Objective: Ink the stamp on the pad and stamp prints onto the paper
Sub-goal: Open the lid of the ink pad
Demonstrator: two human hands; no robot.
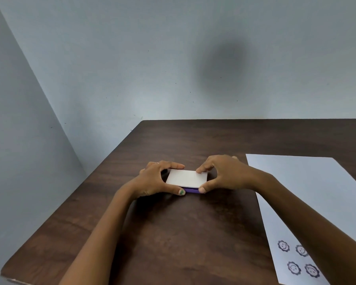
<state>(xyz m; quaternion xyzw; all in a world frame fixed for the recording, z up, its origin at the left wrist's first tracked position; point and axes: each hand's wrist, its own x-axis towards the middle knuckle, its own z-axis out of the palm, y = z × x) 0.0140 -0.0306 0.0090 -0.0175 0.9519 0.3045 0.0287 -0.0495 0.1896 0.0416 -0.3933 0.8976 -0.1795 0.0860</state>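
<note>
The ink pad [187, 178] is a small flat box with a white lid and a purple base, lying on the dark wooden table [173, 233]. Its lid is down over the base. My left hand [155, 179] grips its left end, thumb on the near edge and fingers on the far edge. My right hand [222, 173] grips the right end the same way. A white sheet of paper [308, 194] lies to the right, with several dark flower-face prints [283, 245] near its front. No stamp is in sight.
The table's left edge [74, 192] runs diagonally close to a pale wall. The table's back edge meets the wall behind the pad. My right forearm lies across the near part of the paper.
</note>
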